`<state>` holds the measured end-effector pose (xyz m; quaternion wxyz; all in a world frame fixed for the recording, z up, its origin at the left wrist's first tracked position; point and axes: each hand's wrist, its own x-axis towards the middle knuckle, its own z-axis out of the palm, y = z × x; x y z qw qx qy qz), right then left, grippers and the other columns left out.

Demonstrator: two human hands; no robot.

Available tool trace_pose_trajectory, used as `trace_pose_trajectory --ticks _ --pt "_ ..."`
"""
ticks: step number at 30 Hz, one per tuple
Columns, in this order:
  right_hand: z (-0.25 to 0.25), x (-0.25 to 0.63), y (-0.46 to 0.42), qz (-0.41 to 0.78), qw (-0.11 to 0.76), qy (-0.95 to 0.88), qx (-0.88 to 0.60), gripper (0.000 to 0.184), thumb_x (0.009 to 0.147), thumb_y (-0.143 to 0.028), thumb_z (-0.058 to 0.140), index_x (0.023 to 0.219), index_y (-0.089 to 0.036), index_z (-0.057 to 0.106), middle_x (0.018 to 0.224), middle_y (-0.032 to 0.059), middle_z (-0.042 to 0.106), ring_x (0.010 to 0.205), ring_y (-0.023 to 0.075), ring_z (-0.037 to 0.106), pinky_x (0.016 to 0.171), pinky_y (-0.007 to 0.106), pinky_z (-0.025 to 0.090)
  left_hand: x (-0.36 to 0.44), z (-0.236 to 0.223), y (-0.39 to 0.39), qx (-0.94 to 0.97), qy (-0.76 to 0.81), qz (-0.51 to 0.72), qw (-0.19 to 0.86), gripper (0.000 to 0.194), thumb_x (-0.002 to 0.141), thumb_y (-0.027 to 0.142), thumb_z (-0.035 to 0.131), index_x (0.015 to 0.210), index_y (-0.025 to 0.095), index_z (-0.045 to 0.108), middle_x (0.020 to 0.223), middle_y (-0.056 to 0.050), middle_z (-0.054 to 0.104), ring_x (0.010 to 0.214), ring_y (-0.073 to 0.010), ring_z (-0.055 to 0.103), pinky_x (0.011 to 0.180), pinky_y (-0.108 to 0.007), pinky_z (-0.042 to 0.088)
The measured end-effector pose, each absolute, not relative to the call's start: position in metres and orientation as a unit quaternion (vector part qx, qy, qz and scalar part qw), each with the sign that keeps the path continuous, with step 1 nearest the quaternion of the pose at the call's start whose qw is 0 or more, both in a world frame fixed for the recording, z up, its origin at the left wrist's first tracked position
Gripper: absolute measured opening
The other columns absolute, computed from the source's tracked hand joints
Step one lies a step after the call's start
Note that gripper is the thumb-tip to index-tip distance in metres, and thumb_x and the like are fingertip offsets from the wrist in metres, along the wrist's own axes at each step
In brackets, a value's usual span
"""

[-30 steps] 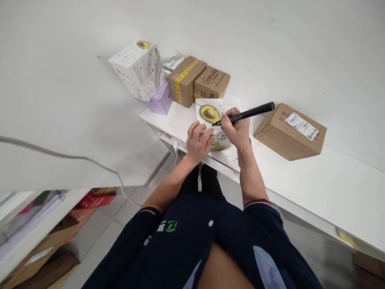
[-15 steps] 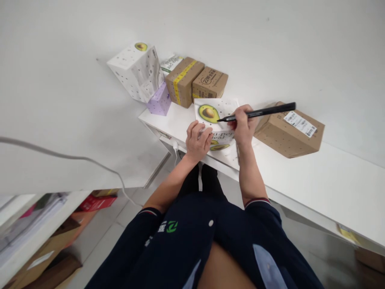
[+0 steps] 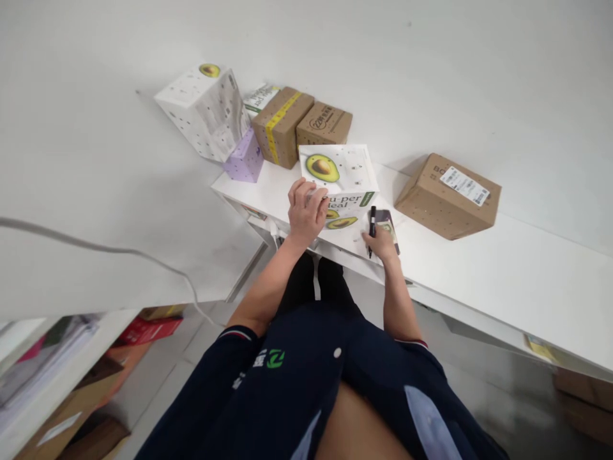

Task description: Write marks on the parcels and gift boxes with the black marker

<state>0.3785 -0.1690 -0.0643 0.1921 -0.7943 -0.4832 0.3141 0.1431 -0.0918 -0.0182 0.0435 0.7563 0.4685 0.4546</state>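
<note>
A white box printed with an avocado (image 3: 339,174) stands on the white table (image 3: 502,281) in front of me. My left hand (image 3: 305,212) rests on its near left side, fingers curled against it. My right hand (image 3: 380,241) is down on the table to the right of the box, closed round a black marker (image 3: 372,225) that points upright. A dark phone (image 3: 385,221) lies on the table right behind that hand.
A brown carton with a label (image 3: 447,197) sits to the right. At the table's far left end are two brown cartons (image 3: 299,124), a small purple box (image 3: 244,160) and a tilted white avocado box (image 3: 204,108). Shelves with cartons (image 3: 71,390) are at lower left.
My right hand has left the top of the avocado box and dropped to the table beside it, swinging the marker from lying level to upright. The left hand has stayed on the box.
</note>
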Motion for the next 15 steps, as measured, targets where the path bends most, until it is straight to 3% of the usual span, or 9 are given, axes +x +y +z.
trace_pose_trajectory --ticks 3,6,12,15 --pt "-0.065 0.369 -0.16 0.267 0.114 -0.523 -0.802 0.013 0.086 -0.032 0.066 0.086 -0.019 0.063 0.084 0.0102 0.072 0.084 0.0249 0.066 0.076 0.032 0.047 0.143 -0.019 -0.093 0.756 0.469 0.453 0.052 0.043 0.103 0.056 0.039 0.107 0.023 0.067 0.118 -0.017 0.064 0.134 -0.0311 0.056 0.115 -0.051 0.047" --pt "-0.061 0.363 -0.155 0.258 0.084 -0.528 -0.805 0.023 0.088 -0.032 0.067 0.104 -0.015 0.067 0.097 0.0152 0.074 0.094 0.0279 0.067 0.082 0.032 0.046 0.143 -0.019 -0.095 0.755 0.471 0.454 0.045 0.04 0.103 0.054 0.041 0.109 0.025 0.068 0.118 -0.016 0.064 0.134 -0.0302 0.055 0.115 -0.051 0.048" --pt "-0.065 0.364 -0.168 0.267 0.151 -0.514 -0.801 0.04 0.093 -0.037 0.062 0.123 -0.01 0.065 0.098 0.0144 0.073 0.096 0.0279 0.066 0.09 0.035 0.047 0.142 -0.02 -0.096 0.755 0.465 0.461 0.041 0.036 0.102 0.052 0.046 0.11 0.025 0.068 0.12 -0.016 0.063 0.136 -0.0303 0.055 0.117 -0.052 0.045" --pt "-0.067 0.37 -0.184 0.181 0.174 -0.461 -0.851 0.045 0.096 -0.04 0.057 0.13 -0.011 0.064 0.122 0.0215 0.066 0.112 0.0317 0.061 0.097 0.041 0.045 0.141 -0.021 -0.097 0.756 0.467 0.457 0.04 0.035 0.103 0.051 0.046 0.112 0.025 0.067 0.122 -0.015 0.062 0.137 -0.0299 0.054 0.118 -0.052 0.044"
